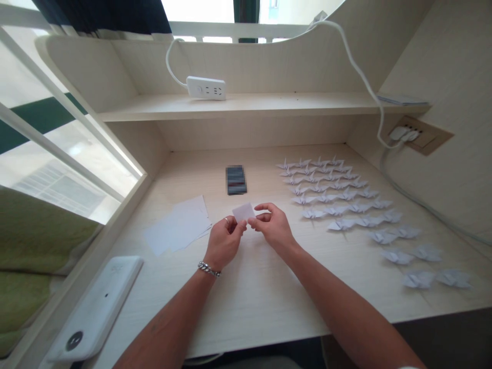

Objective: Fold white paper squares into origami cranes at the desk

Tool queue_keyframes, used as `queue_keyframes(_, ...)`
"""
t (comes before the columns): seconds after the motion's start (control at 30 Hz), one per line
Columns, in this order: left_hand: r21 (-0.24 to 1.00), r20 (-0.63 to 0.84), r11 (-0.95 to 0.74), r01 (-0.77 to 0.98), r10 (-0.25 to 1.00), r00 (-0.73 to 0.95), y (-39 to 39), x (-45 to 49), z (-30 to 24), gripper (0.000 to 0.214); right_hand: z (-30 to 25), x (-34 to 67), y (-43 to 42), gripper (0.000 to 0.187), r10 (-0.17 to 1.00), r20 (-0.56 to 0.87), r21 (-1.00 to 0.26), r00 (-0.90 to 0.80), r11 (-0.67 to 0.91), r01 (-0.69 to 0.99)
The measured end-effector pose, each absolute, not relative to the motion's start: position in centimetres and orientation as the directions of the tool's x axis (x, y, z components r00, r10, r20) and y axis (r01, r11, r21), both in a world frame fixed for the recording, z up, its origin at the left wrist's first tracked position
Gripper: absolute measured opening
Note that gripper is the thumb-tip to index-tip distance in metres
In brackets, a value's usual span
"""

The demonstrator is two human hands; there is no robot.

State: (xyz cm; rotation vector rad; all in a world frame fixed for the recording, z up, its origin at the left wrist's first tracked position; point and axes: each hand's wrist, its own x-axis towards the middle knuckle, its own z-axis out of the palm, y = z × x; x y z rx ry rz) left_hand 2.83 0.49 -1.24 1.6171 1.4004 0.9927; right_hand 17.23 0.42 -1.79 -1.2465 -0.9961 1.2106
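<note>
A small white paper square (243, 211) is held just above the pale wooden desk (246, 302), near its middle. My left hand (223, 242), with a ring and a chain bracelet, pinches the paper's lower left edge. My right hand (272, 224) pinches its right edge with thumb and fingers curled. Both hands are closed on the paper. A loose stack of white paper sheets (179, 225) lies to the left of my hands.
Several folded white paper cranes (348, 207) lie in rows on the desk's right side. A dark blurred block (236, 180) sits behind the hands. A white flat device (96, 307) rests at the front left edge. A power strip (206, 87) lies on the shelf, with a cable to a wall socket (413, 135).
</note>
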Motion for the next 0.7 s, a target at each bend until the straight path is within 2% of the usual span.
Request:
queue_keyframes(0.2, 0.898, 0.084, -0.117, 0.424, 0.992, 0.096, 0.5, 2.7, -1.5, 0.026, -2.1, 17.3, 0.4, 0.030, 0.993, -0.024, -0.999, 0.115, -0.019, -0.044)
queue_keyframes(0.4, 0.912, 0.052, -0.091, 0.400, 0.993, 0.107, 0.7, 2.6, -1.5, 0.026, -2.3, 17.0, 0.4, 0.035, 0.999, -0.020, -0.993, 0.027, -0.017, -0.121)
queue_keyframes(0.57, 0.935, 0.009, -0.044, 0.353, 0.995, 0.099, 0.9, 2.3, -1.4, 0.030, -1.9, 18.1, 0.7, 0.036, 0.995, -0.051, -0.988, 0.085, -0.038, -0.150)
queue_keyframes(0.63, 0.951, -0.030, 0.003, 0.311, 0.996, 0.084, 1.0, 2.1, -1.4, 0.031, -1.7, 18.7, 0.7, 0.030, 0.988, 0.026, -0.996, 0.154, 0.039, -0.080)
queue_keyframes(0.7, 0.969, -0.090, 0.068, 0.239, 0.993, 0.081, 1.1, 2.0, -1.5, 0.032, -1.7, 19.1, 0.5, 0.024, 0.963, 0.202, -0.978, 0.181, 0.188, 0.093)
